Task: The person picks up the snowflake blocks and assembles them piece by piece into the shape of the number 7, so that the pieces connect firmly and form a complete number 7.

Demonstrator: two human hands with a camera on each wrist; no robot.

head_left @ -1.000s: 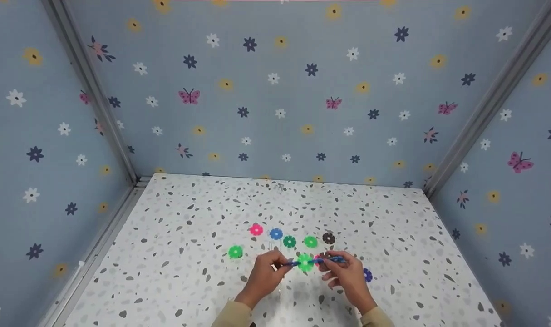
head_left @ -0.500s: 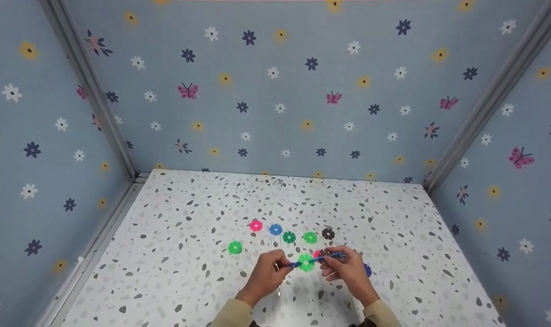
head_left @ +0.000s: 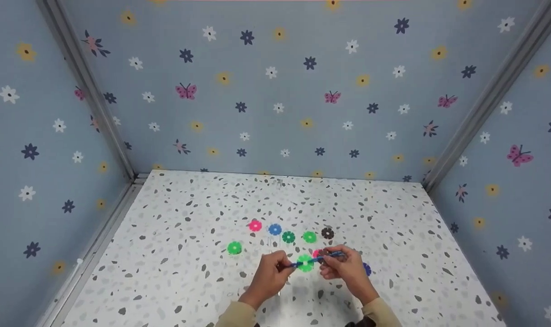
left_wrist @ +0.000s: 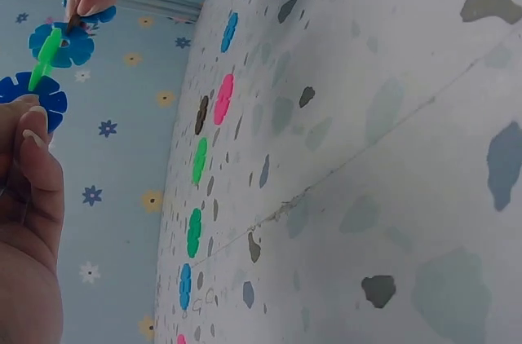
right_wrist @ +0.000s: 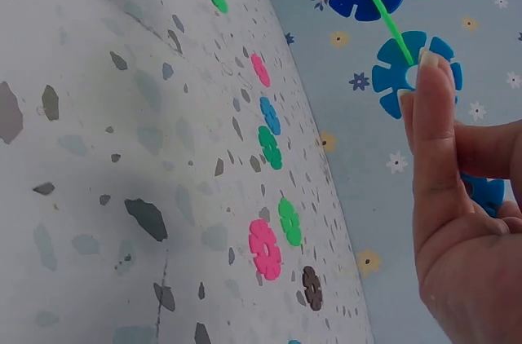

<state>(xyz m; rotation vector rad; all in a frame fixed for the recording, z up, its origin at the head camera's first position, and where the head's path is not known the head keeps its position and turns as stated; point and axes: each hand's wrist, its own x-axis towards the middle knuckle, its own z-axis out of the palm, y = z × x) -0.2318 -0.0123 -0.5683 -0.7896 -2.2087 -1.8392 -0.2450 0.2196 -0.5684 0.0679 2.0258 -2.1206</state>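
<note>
L hand [head_left: 270, 274]: your fingers pinch the left blue disc [left_wrist: 34, 98] of the assembly, held above the tabletop [head_left: 175, 254].
R hand [head_left: 346, 269]: your fingertips clamp the right blue disc [right_wrist: 414, 72]; a 2nd blue piece sits behind the palm, prob. part of the same assy.
Assembly: green disc [head_left: 305, 263] slotted edge-on between the two blue discs, in mid-air between both hands.
Loose discs on tabletop: pink [head_left: 255, 225], blue [head_left: 275, 229], dk green [head_left: 288, 236], green [head_left: 309, 236], brown [head_left: 327, 233] in a row; one green [head_left: 234, 247] apart at left.
Enclosure: floral walls [head_left: 275, 91] on three sides; discs lie loose inside.
</note>
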